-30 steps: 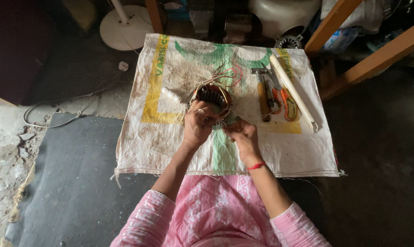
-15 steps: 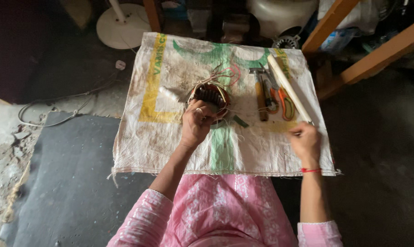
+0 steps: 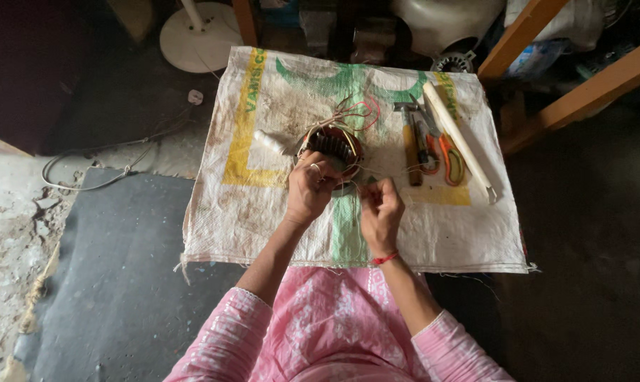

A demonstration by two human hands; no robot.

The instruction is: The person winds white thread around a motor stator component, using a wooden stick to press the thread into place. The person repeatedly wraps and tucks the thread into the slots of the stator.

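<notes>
- Soft daylight is falling on the woven sack (image 3: 263,212), leaving it the brightest area.
- The floor (image 3: 589,283) at right and the top left corner are sinking into deep shadow.
- Edges are bending slightly outward; focus is staying sharp at centre, without glare.

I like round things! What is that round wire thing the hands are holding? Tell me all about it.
The round wire thing is a dark metal ring with ridged teeth inside and coppery wire wound around it. Thin red and pale wires curl out of its top. It sits on the woven sack. The left hand grips its near edge; the right hand pinches a thin strand beside it.
</notes>
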